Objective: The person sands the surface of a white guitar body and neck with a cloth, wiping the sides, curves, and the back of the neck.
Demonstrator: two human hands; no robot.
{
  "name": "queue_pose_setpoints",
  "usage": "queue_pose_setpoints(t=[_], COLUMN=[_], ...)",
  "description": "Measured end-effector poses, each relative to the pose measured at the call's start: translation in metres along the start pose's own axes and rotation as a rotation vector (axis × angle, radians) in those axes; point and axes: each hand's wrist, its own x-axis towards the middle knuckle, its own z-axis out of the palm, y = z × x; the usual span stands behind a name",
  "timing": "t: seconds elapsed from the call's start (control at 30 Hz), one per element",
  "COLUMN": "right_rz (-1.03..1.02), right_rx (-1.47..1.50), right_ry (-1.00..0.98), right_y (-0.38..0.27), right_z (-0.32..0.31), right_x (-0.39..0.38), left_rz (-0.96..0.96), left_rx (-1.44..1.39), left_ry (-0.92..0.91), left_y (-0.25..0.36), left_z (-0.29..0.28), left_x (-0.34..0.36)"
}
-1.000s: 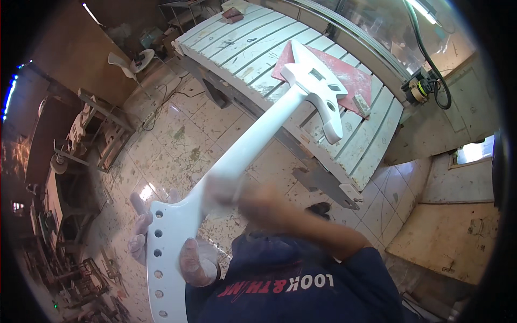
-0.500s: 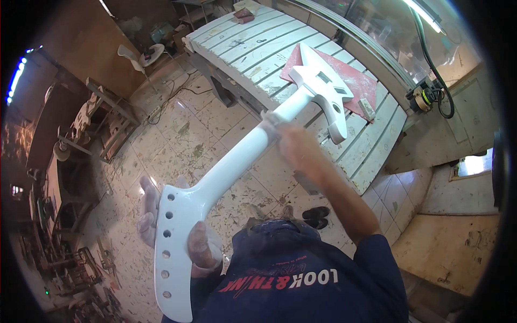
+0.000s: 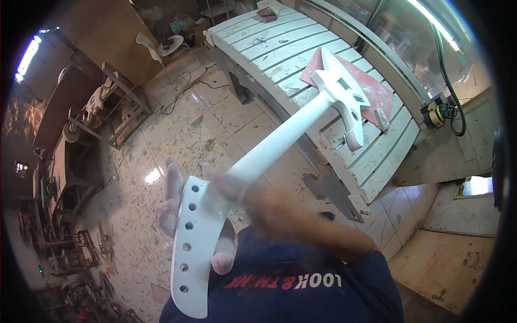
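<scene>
A white, glossy guitar slants across the view, its six-holed headstock low and its pointed body on a red pad atop the slatted bench. My left hand, whitish with dust or a glove, grips the headstock from beneath, fingers showing along both edges. My right hand is motion-blurred over the neck where it meets the headstock; something pale and blurred is at its fingertips, too indistinct to name.
The slatted white bench carries small reddish blocks and a brush-like block. A black machine with a hose hangs at right. Wooden racks, a white chair and cables stand or lie leftward on the speckled tile floor.
My right hand has swept up the neck toward the body and back down to the headstock end. The guitar and my left hand sit further right in view, as does the bench.
</scene>
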Motion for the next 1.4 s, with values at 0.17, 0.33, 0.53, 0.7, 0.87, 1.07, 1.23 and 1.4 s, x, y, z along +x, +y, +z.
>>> queue_pose_setpoints(t=[0.17, 0.33, 0.53, 0.7, 0.87, 1.07, 1.23, 1.4], right_rz=[-0.149, -0.278, -0.223, -0.332, -0.157, -0.145, -0.331, -0.196], right_rx=[-0.075, -0.074, 0.149, 0.150, -0.018, 0.066, 0.200, 0.108], right_ry=[0.027, 0.284, 0.029, -0.025, 0.123, -0.028, -0.041, 0.075], right_y=[-0.006, 0.031, -0.001, -0.042, 0.015, -0.006, -0.034, -0.006], right_z=[0.016, 0.009, 0.003, 0.011, 0.009, 0.005, 0.010, 0.018], right_x=[-0.011, 0.008, -0.005, -0.018, -0.005, -0.020, -0.030, -0.031], left_rz=[0.105, 0.092, 0.107, -0.033, 0.152, 0.127, 0.208, 0.190], left_rx=[-0.406, -0.373, -0.383, -0.360, -0.343, -0.307, -0.253, -0.460], left_ry=[0.200, 0.275, 0.185, 0.165, 0.168, 0.240, 0.043, 0.169], left_y=[-0.016, -0.015, -0.012, -0.002, -0.017, -0.013, -0.009, -0.015], left_z=[0.008, 0.012, 0.005, -0.011, 0.014, 0.012, -0.011, 0.020], left_x=[-0.006, -0.011, -0.010, -0.020, -0.010, -0.013, -0.009, -0.005])
